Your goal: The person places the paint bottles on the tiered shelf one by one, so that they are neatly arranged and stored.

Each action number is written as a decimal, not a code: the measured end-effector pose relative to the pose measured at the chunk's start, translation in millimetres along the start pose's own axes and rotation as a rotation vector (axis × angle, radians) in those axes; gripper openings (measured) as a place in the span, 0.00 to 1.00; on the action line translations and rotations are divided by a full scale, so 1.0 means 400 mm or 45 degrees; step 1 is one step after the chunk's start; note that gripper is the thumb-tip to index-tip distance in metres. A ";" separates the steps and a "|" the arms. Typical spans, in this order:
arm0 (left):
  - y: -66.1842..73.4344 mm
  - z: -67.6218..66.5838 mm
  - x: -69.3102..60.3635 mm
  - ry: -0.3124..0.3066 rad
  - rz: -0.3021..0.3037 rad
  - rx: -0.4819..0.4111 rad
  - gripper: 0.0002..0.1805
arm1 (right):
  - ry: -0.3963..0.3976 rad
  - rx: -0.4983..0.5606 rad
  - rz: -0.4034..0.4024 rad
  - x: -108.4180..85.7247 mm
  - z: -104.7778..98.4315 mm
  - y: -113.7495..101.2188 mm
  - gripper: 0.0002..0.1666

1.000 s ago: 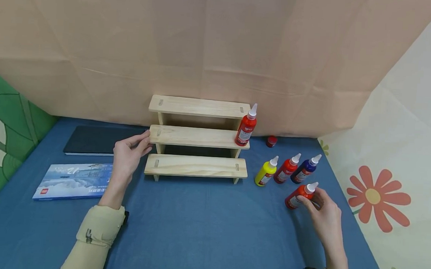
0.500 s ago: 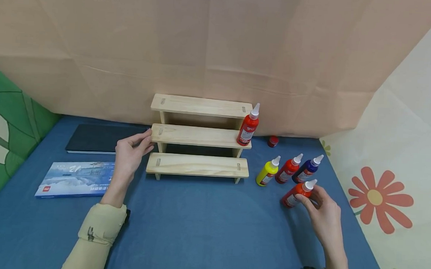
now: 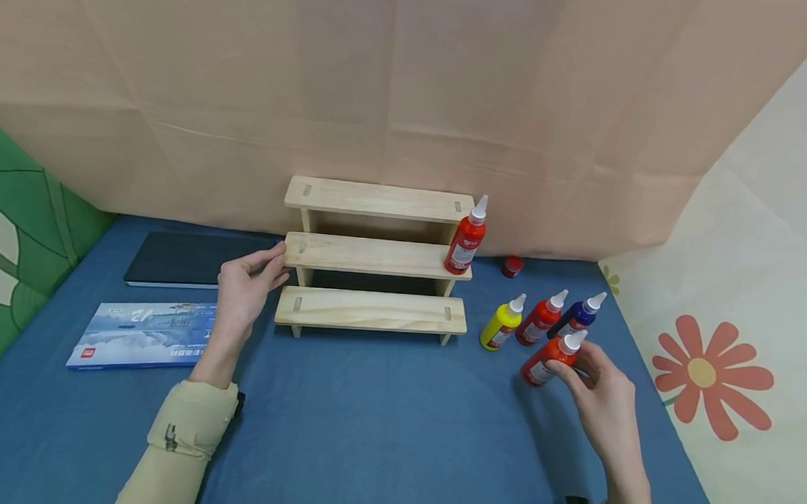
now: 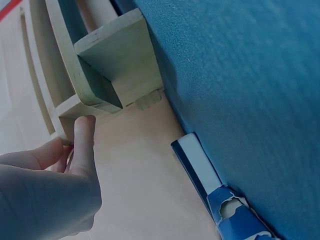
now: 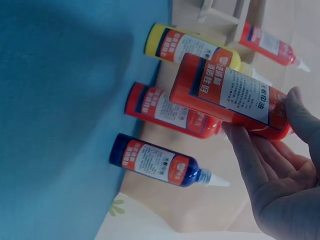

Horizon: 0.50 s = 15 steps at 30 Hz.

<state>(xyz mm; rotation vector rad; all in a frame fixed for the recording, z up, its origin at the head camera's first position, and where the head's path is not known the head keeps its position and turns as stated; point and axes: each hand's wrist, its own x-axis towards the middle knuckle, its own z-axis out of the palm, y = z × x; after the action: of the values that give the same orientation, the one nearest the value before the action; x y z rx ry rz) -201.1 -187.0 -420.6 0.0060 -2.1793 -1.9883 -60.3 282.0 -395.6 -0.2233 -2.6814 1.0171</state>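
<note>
My right hand (image 3: 604, 396) pinches an orange-red ink bottle (image 5: 232, 97) with a white nozzle between thumb and fingers; it hangs above the blue cloth. Beyond it stand a yellow ink bottle (image 3: 501, 326), a red ink bottle (image 3: 539, 320) and a dark blue ink bottle (image 5: 155, 161), all upright. My left hand (image 3: 244, 289) holds the left end of the middle board of a three-tier wooden rack (image 3: 369, 255); in the left wrist view, thumb and fingers (image 4: 84, 145) meet around that board's end. Another red ink bottle (image 3: 465, 245) stands on the middle tier's right end.
A small red-lidded jar (image 3: 511, 266) stands right of the rack. To the left lie a dark notebook (image 3: 184, 259) and a blue-and-white box (image 3: 142, 335). A beige cloth (image 3: 384, 91) hangs behind the table (image 3: 380, 433).
My right hand has lifted the orange-red bottle slightly and moved it left, nearer the standing bottles. My left hand stays on the rack. The head view has shifted slightly.
</note>
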 end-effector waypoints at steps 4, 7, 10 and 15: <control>0.000 -0.001 0.000 -0.001 0.003 -0.003 0.19 | -0.013 0.009 -0.021 0.002 0.002 -0.016 0.31; 0.000 -0.001 0.000 -0.003 0.004 -0.004 0.19 | -0.015 0.023 -0.050 0.005 0.004 -0.027 0.31; 0.000 0.000 0.001 -0.002 0.005 -0.001 0.19 | -0.019 0.037 -0.069 0.008 0.005 -0.038 0.30; -0.002 0.000 0.001 0.001 0.005 0.004 0.19 | -0.024 0.059 -0.089 0.015 0.009 -0.054 0.29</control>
<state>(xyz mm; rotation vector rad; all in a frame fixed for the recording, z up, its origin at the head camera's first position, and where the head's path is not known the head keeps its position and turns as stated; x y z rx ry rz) -201.6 -187.0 -421.3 0.0029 -2.1802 -1.9825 -68.0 265.0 -382.6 -0.1106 -2.6591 1.0634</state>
